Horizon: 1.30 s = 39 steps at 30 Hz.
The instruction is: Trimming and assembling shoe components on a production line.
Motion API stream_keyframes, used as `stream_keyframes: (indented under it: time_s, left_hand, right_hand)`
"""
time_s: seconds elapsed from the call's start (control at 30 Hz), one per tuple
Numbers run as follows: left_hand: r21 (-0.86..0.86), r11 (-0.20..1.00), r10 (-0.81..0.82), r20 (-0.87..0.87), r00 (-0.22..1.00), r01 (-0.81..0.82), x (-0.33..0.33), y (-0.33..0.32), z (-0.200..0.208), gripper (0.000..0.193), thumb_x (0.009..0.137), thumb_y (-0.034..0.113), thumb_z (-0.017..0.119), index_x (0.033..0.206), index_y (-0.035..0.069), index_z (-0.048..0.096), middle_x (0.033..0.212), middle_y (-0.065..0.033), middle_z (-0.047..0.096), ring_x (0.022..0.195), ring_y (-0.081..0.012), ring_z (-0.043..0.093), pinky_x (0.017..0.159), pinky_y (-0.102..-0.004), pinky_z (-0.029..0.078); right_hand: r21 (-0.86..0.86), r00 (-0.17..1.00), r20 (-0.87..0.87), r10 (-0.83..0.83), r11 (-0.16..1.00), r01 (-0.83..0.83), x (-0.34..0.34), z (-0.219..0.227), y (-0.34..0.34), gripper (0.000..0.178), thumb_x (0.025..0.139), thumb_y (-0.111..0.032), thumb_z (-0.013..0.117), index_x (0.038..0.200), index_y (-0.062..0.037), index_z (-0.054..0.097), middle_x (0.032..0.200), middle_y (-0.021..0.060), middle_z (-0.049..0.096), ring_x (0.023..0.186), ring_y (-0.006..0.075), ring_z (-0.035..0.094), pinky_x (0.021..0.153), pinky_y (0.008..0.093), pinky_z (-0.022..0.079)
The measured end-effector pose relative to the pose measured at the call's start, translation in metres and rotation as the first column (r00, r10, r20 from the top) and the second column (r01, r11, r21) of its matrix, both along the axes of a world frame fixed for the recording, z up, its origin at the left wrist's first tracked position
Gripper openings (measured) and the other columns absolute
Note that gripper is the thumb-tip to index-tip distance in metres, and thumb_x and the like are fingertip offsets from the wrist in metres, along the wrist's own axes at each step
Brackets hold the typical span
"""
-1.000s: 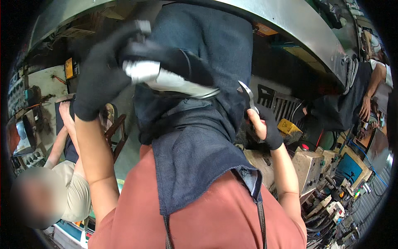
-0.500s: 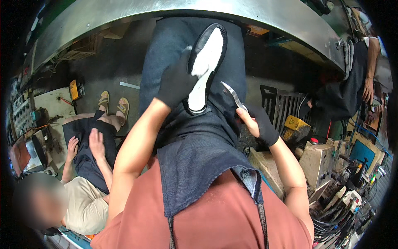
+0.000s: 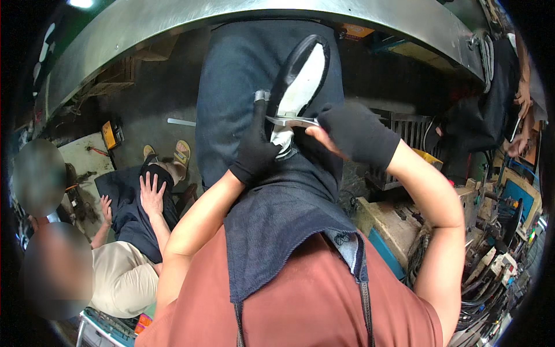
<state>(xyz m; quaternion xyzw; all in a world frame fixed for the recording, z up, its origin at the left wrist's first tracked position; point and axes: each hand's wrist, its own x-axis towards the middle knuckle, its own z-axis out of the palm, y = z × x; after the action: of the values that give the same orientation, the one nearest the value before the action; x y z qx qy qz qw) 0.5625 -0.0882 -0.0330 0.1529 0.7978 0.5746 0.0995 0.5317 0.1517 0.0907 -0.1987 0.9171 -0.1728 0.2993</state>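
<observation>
Bench of silver-grey metal (image 3: 277,11) ran across beyond both hands, out of reach of their work at that moment. Dark-blue denim apron (image 3: 243,63) covered the lap beneath the hands; judged to serve as work rest and as shield for the legs. Seated co-worker in a beige top (image 3: 124,277) sat well to the left of the left hand, both palms lowered on the thighs, apart from the work. Cream boxy machine housing (image 3: 387,231) stood nearer the body than the right hand and to its right.

Black shoe with a long white underside (image 3: 306,78) lay on the apron between the hands, underside up, toe pointing away and leaning right. Placement presumably left the whole underside open to the tool while the thighs backed it.

Left hand in a black glove (image 3: 254,141) gripped the shoe's near end from the left, likely to steady it against sideways pull; exact finger wrap partly hidden. Right hand in a black glove with bare thumb (image 3: 352,133) was closed around a silver curved metal hand tool (image 3: 289,121), held crosswise over the shoe's narrow middle. Whether the tool's tip had bitten the left edge: cannot tell. Smallest item: grey band (image 3: 262,95) on one left digit, probably protective.
</observation>
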Motion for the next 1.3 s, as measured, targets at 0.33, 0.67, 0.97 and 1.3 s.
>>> stream_keyframes:
  time_s: [0.33,0.67,0.97,1.3]
  left_hand:
    - [0.267,0.952,0.078,0.251,0.965,-0.146,-0.035,0.017,0.0,0.059,0.106,0.033,0.04,0.151,-0.003,0.026,0.147,-0.017,0.045,0.133,-0.0267,0.046,0.113,-0.0346,0.033]
    - [-0.125,0.928,0.325,-0.197,0.925,-0.352,-0.065,0.017,-0.038,0.066,0.098,0.02,0.051,0.151,-0.004,0.019,0.142,-0.0301,0.045,0.131,-0.043,0.048,0.109,-0.0412,0.037]
    - [-0.271,0.933,-0.301,-0.233,0.925,0.236,-0.088,-0.048,-0.029,0.043,0.105,0.021,0.041,0.143,0.001,0.043,0.145,-0.0152,0.049,0.135,-0.0281,0.044,0.117,-0.0407,0.029]
    - [0.615,0.72,-0.234,0.653,0.72,-0.323,-0.097,-0.005,0.012,0.068,0.104,0.055,0.033,0.138,-0.001,0.051,0.13,-0.0144,0.061,0.119,-0.0232,0.057,0.106,-0.0351,0.041]
  right_hand:
    - [-0.022,0.854,-0.36,0.376,0.912,-0.41,-0.063,-0.051,0.019,0.053,0.099,-0.052,0.048,0.085,-0.0039,0.064,0.073,0.0184,0.067,0.069,0.0366,0.069,0.064,0.0448,0.055]
    - [0.266,0.916,-0.2,0.349,0.919,-0.292,-0.048,0.046,-0.049,0.036,0.092,-0.036,0.059,0.07,-0.0086,0.07,0.07,0.0116,0.066,0.067,0.0293,0.068,0.059,0.0434,0.051]
    - [0.015,0.982,0.048,0.18,0.983,-0.181,-0.03,0.009,-0.051,0.037,0.093,-0.041,0.059,0.09,-0.005,0.069,0.088,0.0172,0.067,0.08,0.0342,0.07,0.069,0.0438,0.055]
    - [-0.281,0.986,0.074,-0.15,0.946,0.165,-0.032,-0.028,0.006,0.053,0.1,-0.048,0.051,0.091,0.0015,0.066,0.081,0.0236,0.067,0.075,0.04,0.066,0.068,0.0442,0.051]
